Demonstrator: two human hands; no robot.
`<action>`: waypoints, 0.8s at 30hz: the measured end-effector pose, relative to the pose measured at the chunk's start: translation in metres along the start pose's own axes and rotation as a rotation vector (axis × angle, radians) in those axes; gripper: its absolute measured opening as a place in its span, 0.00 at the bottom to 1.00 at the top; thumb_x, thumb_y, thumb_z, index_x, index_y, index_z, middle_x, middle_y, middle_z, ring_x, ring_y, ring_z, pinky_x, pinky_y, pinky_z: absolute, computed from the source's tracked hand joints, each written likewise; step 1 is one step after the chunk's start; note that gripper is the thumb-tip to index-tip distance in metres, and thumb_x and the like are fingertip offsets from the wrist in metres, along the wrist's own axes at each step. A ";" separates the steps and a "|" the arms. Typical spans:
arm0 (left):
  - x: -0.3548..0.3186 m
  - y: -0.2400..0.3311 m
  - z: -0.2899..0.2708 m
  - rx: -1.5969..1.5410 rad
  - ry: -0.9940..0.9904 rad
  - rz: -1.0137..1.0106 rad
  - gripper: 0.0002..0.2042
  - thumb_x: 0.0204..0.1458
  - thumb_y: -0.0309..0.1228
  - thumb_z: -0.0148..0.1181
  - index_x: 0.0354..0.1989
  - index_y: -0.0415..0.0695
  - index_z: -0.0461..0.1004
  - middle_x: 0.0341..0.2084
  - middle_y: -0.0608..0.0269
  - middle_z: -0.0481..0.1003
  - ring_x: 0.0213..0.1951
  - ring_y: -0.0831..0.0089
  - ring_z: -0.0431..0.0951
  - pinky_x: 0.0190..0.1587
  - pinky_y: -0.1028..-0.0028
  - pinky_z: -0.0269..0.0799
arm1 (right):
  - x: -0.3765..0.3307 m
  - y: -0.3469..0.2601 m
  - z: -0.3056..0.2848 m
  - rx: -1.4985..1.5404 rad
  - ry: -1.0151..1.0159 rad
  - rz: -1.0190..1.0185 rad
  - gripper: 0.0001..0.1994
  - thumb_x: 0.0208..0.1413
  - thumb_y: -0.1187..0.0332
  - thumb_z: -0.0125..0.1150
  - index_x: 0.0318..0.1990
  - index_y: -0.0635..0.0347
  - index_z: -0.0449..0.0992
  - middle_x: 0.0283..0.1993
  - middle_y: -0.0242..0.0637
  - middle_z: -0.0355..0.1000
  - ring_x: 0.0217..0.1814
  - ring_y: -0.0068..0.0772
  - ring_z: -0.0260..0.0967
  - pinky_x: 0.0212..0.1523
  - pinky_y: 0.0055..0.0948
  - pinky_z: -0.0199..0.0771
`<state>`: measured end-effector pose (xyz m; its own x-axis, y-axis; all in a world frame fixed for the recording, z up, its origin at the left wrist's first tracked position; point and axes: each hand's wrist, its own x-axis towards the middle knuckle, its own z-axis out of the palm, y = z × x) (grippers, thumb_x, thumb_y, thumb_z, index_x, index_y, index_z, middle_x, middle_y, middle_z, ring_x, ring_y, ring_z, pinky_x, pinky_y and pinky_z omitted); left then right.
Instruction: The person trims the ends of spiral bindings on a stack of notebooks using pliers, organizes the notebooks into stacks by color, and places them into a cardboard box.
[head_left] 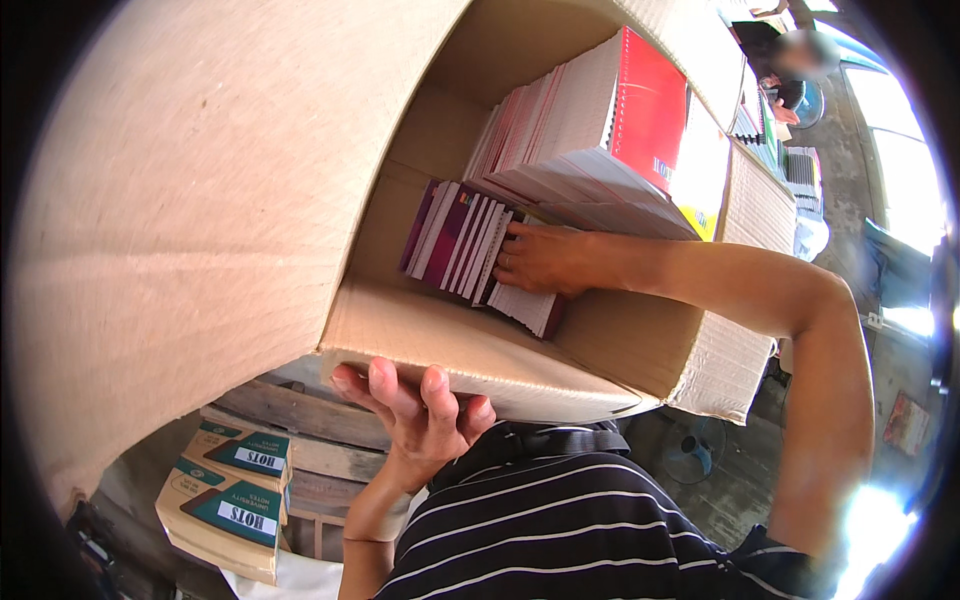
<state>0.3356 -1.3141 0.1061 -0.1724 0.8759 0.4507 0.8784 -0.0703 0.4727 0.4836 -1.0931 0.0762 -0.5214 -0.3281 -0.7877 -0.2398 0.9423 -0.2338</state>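
A large open cardboard box (430, 345) is tilted in front of me. Inside, a row of thin notebooks with purple and white edges (455, 240) stands at the lower left. My right hand (540, 258) reaches in from the right, its fingers bent over the right part of this row; some fingertips are hidden among the books. Beside and above it stands a tall stack of spiral-bound books, the front one with a red cover (650, 115). My left hand (425, 410) is at the box's near wall from outside, fingers curled up against its edge.
A wide box flap (200, 200) fills the left side. Lower left, two paper-wrapped packs with green labels (225, 500) sit by wooden slats (330, 460). A fan (695, 450) stands on the floor at right. Far upper right, a person (800, 75) is near more book stacks (803, 175).
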 end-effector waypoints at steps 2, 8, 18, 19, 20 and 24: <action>0.000 0.000 0.002 0.006 0.004 -0.001 0.31 0.59 0.45 0.39 0.67 0.43 0.41 0.65 0.32 0.30 0.65 0.29 0.26 0.60 0.32 0.29 | -0.002 -0.002 0.003 0.044 -0.020 0.035 0.42 0.28 0.62 0.73 0.56 0.67 0.61 0.58 0.46 0.61 0.62 0.42 0.59 0.61 0.46 0.53; 0.000 0.001 0.004 0.008 0.031 0.002 0.30 0.59 0.45 0.38 0.66 0.44 0.43 0.65 0.33 0.32 0.65 0.28 0.28 0.59 0.30 0.31 | -0.006 0.001 0.002 0.056 0.074 -0.022 0.41 0.27 0.63 0.74 0.54 0.67 0.62 0.52 0.45 0.65 0.58 0.41 0.62 0.58 0.44 0.54; -0.007 0.001 0.015 -0.032 0.153 -0.001 0.29 0.58 0.50 0.39 0.64 0.46 0.54 0.66 0.36 0.40 0.65 0.27 0.29 0.59 0.30 0.29 | -0.007 -0.001 0.010 0.145 0.142 0.011 0.40 0.24 0.62 0.73 0.50 0.68 0.64 0.53 0.48 0.64 0.59 0.45 0.60 0.59 0.45 0.55; -0.008 0.002 0.015 -0.026 0.151 0.004 0.29 0.58 0.50 0.39 0.64 0.45 0.54 0.66 0.36 0.40 0.65 0.28 0.29 0.59 0.30 0.29 | -0.006 -0.001 0.018 0.118 0.243 -0.002 0.39 0.23 0.62 0.73 0.49 0.68 0.65 0.52 0.47 0.64 0.58 0.45 0.60 0.58 0.44 0.55; -0.008 0.002 0.015 -0.027 0.147 0.005 0.29 0.58 0.49 0.39 0.64 0.45 0.54 0.66 0.36 0.40 0.65 0.28 0.29 0.59 0.30 0.29 | -0.004 0.002 0.025 0.124 0.264 -0.016 0.38 0.23 0.62 0.73 0.48 0.68 0.65 0.51 0.47 0.65 0.58 0.46 0.60 0.58 0.43 0.56; -0.006 0.000 0.015 -0.027 0.149 0.005 0.28 0.59 0.48 0.39 0.63 0.44 0.54 0.66 0.34 0.40 0.65 0.27 0.30 0.59 0.30 0.29 | 0.000 0.008 0.011 0.208 0.134 -0.066 0.37 0.22 0.65 0.71 0.47 0.68 0.65 0.49 0.48 0.65 0.56 0.46 0.62 0.57 0.40 0.57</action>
<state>0.3435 -1.3123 0.0919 -0.2335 0.7953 0.5595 0.8674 -0.0897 0.4895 0.4909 -1.0843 0.0683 -0.6176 -0.3826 -0.6871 -0.1107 0.9073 -0.4057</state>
